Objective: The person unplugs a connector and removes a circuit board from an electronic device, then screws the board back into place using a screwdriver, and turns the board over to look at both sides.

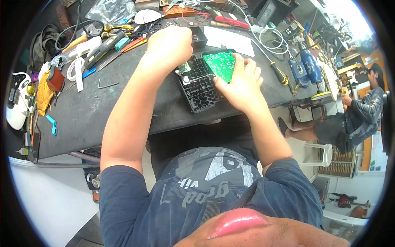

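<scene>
Gripping the green circuit board (219,66), the right hand (240,85) has its fingers along the far right edge and its thumb near the close corner! That edge hold probably spares the small parts dotted over the board's face. And where's the board? Right over the right-hand part of the black plastic case (200,97); whether it touches the case beneath, I can't tell.

Across to the left hand (170,42), curled tight above the case's far left corner, knuckles up! Its fingertips are hidden, so there's no telling whether it pinches something or is simply clenched. Bent so steeply at the wrist, it seems angled to reach down from above.

The case lies near the bench's (135,110) front edge, square between both forearms, presumably for easy reach. Just behind sits a small black box (200,38), beside a white sheet (230,40). Off right, a yellow-and-black screwdriver (279,73); off left, a bent hex key (108,85), both likely parked clear of the elbows!
</scene>
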A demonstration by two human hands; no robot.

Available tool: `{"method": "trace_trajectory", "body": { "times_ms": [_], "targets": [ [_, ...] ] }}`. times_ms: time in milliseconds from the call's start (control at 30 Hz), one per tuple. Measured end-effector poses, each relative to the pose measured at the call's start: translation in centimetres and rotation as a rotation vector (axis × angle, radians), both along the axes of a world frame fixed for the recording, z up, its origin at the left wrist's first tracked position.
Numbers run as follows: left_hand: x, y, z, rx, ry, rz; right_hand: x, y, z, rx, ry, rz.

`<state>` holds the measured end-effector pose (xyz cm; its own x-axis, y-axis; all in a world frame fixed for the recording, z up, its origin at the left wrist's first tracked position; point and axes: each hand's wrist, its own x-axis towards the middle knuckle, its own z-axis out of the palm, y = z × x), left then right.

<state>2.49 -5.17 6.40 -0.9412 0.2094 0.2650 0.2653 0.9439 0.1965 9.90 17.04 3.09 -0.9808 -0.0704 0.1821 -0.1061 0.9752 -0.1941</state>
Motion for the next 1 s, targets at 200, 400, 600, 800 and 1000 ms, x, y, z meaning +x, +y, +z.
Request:
{"method": "trace_trajectory", "body": {
  "times_ms": [200,400,600,800,1000],
  "targets": [
    [-0.5,1.3,-1.2,0.091,-0.044,-0.137,0.1,0.0,-1.0,-0.017,0.073,0.008],
    [-0.8,2.4,-2.8,0.125,-0.065,-0.222,0.4,0.4,-0.7,-0.025,0.084,0.029],
    [-1.1,2.7,-2.9,0.173,-0.092,-0.208,0.3,0.7,0.8,0.023,-0.035,-0.009],
    [-1.6,3.0,-4.0,0.185,-0.118,-0.197,0.1,0.7,0.4,-0.031,0.027,0.001],
    [-1.5,3.6,-3.9,0.197,-0.107,-0.149,0.1,0.7,-1.1,-0.073,0.113,-0.010]
  ]
}}
